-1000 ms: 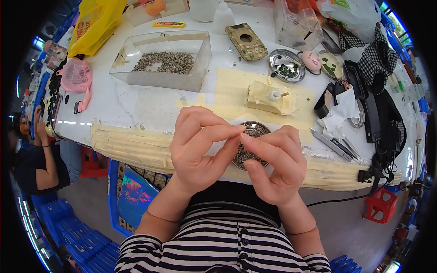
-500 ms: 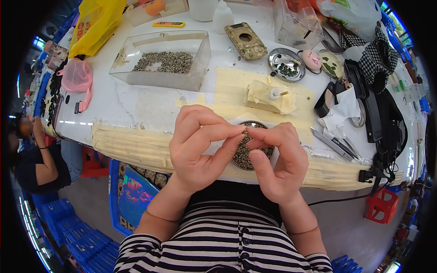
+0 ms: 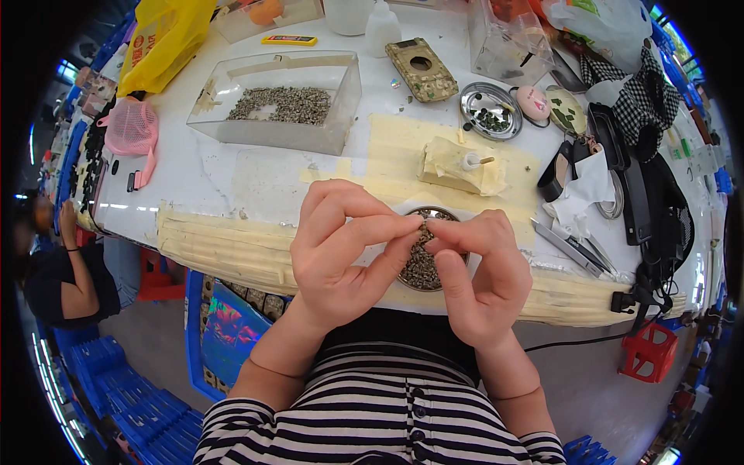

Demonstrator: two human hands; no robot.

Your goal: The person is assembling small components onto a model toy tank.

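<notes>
Bare left hand [image 3: 341, 248], right hand [image 3: 477, 267], fingertips pinched together

The right hand [image 3: 480, 271] now sits higher and closer to the left hand [image 3: 349, 248], so their pinched fingertips meet over the small round dish of beads [image 3: 422, 263], where a second ago a gap showed between them.

Black-and-white striped shirt [image 3: 372, 418], yellow bag [image 3: 167, 39], pink mesh pouch [image 3: 132, 128], red stool [image 3: 647, 353].
</notes>
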